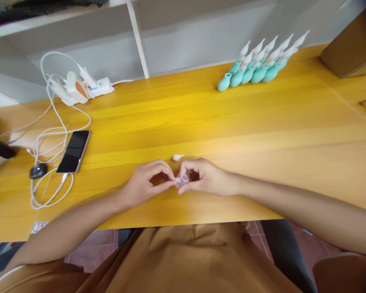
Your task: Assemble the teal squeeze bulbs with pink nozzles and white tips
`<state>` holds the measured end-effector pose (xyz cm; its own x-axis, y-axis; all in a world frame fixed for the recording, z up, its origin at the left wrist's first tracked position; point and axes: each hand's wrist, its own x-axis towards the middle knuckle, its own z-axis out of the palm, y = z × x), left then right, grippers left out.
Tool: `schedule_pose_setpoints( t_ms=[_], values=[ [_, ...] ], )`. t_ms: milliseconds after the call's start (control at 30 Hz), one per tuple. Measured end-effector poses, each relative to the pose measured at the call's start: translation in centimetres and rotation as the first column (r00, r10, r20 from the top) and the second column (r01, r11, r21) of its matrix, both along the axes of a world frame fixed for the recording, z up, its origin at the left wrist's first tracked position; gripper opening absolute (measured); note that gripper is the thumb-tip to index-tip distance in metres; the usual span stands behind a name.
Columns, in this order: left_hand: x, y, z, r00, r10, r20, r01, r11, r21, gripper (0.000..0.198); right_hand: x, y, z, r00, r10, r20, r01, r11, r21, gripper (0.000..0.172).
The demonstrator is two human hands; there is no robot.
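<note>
Near the front of the table, my left hand and my right hand meet fingertip to fingertip. My right thumb and fingers grip a small clear plastic cup-shaped part with a round open end. At its left end, my left thumb and forefinger pinch a tiny whitish tip; I cannot tell whether it is a separate piece. A small white nozzle lies on the table just beyond my fingers.
Several teal squeeze bulbs with white nozzles stand at the back right; one bare teal bulb is at their left. A phone, white cables and a power strip lie left. A cardboard box stands far right.
</note>
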<state>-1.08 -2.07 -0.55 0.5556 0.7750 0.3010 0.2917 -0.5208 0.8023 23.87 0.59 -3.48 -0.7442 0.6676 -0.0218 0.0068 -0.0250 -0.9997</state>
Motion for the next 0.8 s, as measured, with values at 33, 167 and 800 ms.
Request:
schedule_pose_setpoints(
  t_ms=[33, 167, 800],
  values=[
    [-0.02, 0.02, 0.02, 1.000, 0.004, 0.007, -0.004, 1.000, 0.022, 0.005, -0.06, 0.02, -0.08, 1.000, -0.012, -0.023, 0.012, 1.000, -0.003, 0.042],
    [-0.12, -0.01, 0.17, 1.000, 0.003, 0.030, -0.006, 0.996, 0.095, 0.015, -0.19, 0.22, -0.25, 0.992, -0.052, -0.117, 0.050, 0.999, -0.013, 0.044],
    [-0.83, -0.26, 0.38, 0.980, 0.025, -0.197, 0.061, 0.907, 0.418, 0.028, 0.00, 0.25, -0.01, 0.985, -0.073, -0.159, 0.055, 0.992, -0.111, 0.041]
  ],
)
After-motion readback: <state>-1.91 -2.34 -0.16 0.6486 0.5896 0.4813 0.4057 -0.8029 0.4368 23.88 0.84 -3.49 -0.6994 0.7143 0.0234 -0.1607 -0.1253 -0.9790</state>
